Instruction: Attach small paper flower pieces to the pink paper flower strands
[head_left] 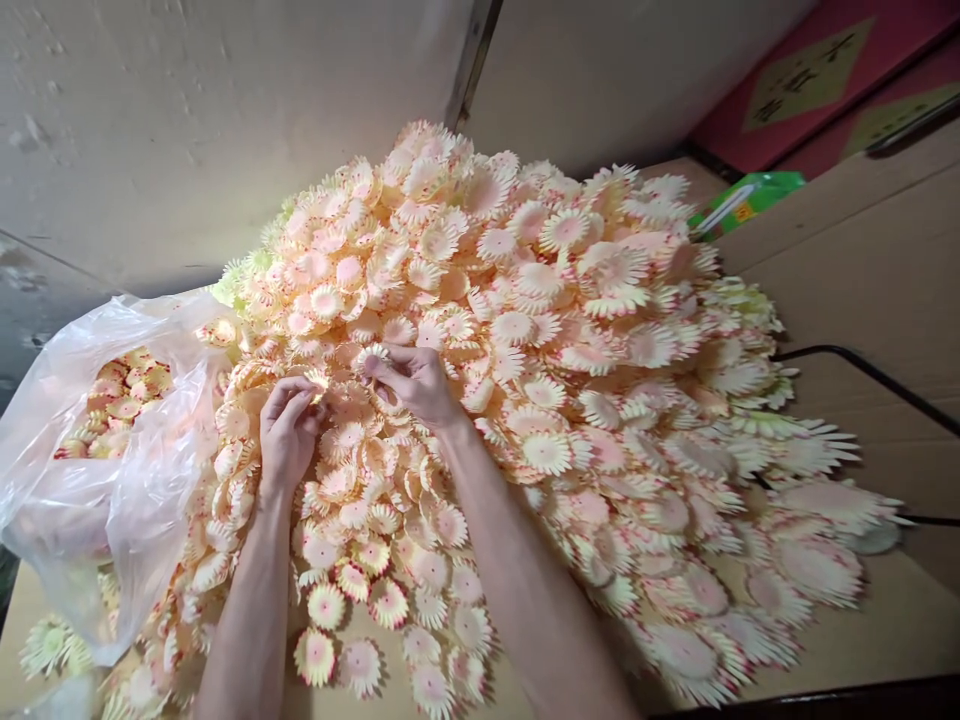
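A big heap of cream and pink fabric flower petals (570, 330) covers a cardboard surface (885, 270). Both of my hands reach into the near left part of the heap. My left hand (289, 425) is closed, its fingers pinching a small petal piece (319, 382). My right hand (412, 380) is also closed, with its fingertips gripping another petal piece (371, 355) just to the right. The two hands sit close together, a few centimetres apart.
A clear plastic bag (97, 470) with more petals lies at the left. A green carton (746, 200) and red boxes (810, 80) stand at the back right. A black cable (870, 370) crosses the cardboard at right. A grey wall rises behind.
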